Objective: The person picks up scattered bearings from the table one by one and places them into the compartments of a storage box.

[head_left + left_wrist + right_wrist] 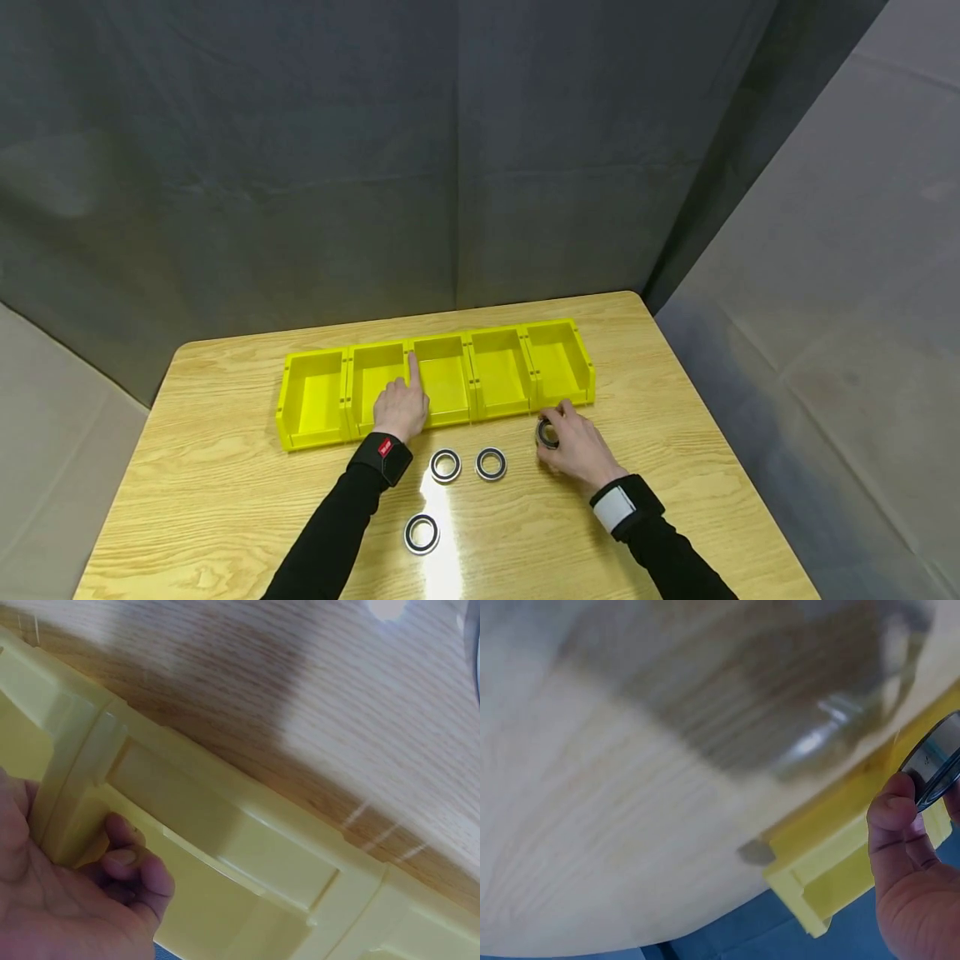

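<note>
My right hand (576, 444) pinches a ball bearing (541, 433) between thumb and fingers, just in front of the rightmost yellow bin (558, 362). In the right wrist view the held bearing (932, 761) shows its shiny metal rim, tilted on edge. My left hand (401, 408) is over the divider between the second and third bins from the left. Its index finger points straight along that divider. The left wrist view shows the other fingers (139, 862) loosely curled beside the yellow divider (71, 787), with no bearing in them.
Several yellow bins stand joined in a row across the wooden table (187, 500). Two bearings lie before the row, one left (434, 468) and one right (480, 467); a third bearing (409, 536) lies closer to me. A grey curtain (337, 167) hangs behind the table.
</note>
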Demonstrator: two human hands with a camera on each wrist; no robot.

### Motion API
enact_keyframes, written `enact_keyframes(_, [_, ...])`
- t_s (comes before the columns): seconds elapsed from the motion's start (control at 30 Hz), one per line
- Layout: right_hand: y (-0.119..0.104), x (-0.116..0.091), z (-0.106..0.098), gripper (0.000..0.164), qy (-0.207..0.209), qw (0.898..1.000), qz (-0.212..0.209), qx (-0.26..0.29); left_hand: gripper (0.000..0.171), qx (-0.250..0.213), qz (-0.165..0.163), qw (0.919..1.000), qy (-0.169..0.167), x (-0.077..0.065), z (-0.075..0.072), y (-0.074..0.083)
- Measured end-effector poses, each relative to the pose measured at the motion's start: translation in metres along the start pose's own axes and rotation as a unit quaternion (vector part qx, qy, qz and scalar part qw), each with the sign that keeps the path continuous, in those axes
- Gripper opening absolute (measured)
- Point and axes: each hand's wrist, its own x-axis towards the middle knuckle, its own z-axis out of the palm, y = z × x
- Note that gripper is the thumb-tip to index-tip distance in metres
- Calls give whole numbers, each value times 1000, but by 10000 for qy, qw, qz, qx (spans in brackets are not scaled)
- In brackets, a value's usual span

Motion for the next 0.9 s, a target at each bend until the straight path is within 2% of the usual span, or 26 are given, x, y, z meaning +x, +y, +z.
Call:
enact_keyframes(0.3, [10, 19, -18, 47, 179, 9998, 59, -45, 75, -62, -42, 10000, -3, 2, 0, -1])
enact_keyframes(0.67, [23, 39, -27, 45, 383, 9987, 301, -134, 75, -60, -16, 10000, -8, 0, 2, 0])
enact_keyframes(0.9, [26, 56, -33, 45, 336, 9985, 341, -274, 75, -48, -83, 10000, -9, 0, 2, 1])
